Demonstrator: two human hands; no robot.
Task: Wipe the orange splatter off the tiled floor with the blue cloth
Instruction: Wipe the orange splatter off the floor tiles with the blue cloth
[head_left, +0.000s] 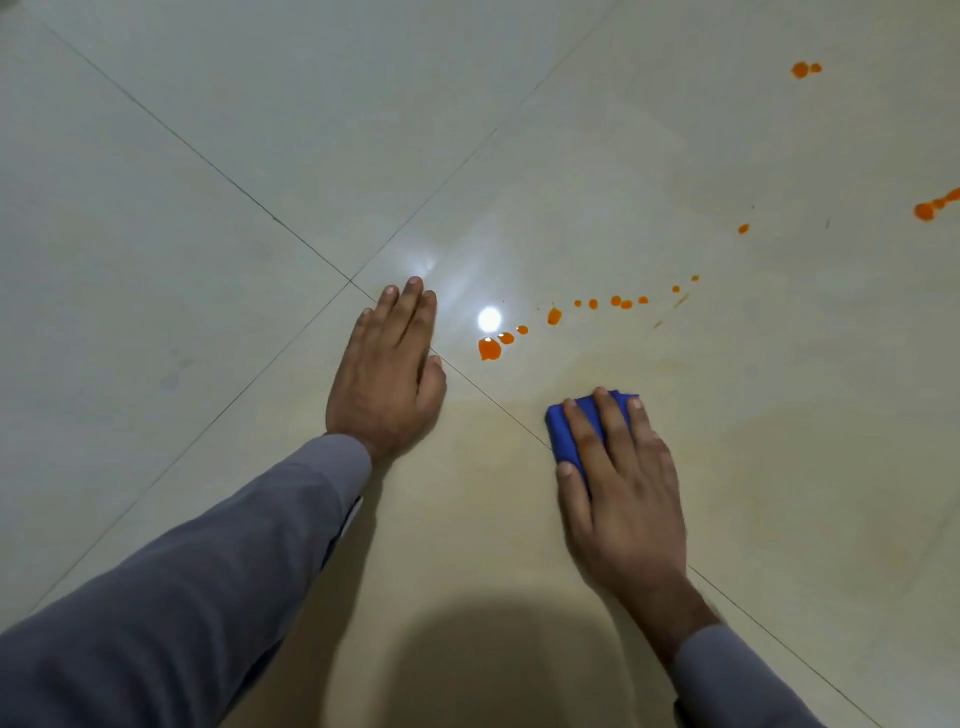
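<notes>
A folded blue cloth (563, 434) lies flat on the pale tiled floor (208, 218), and my right hand (621, 483) presses down on it with fingers spread over its top. Orange splatter runs in a dotted trail just beyond the cloth, from a large drop (489, 348) through small drops (615, 301) up to the right. More orange spots sit at the right edge (930, 208) and at the far upper right (802, 69). My left hand (387, 374) rests flat on the floor, palm down and holding nothing, left of the large drop.
Dark grout lines cross near my left fingertips (350, 281). A bright lamp reflection (489, 318) shines on the tile just above the large drop. A shadow (493, 670) falls on the floor at the bottom centre. A faint yellowish smear tints the floor around the cloth.
</notes>
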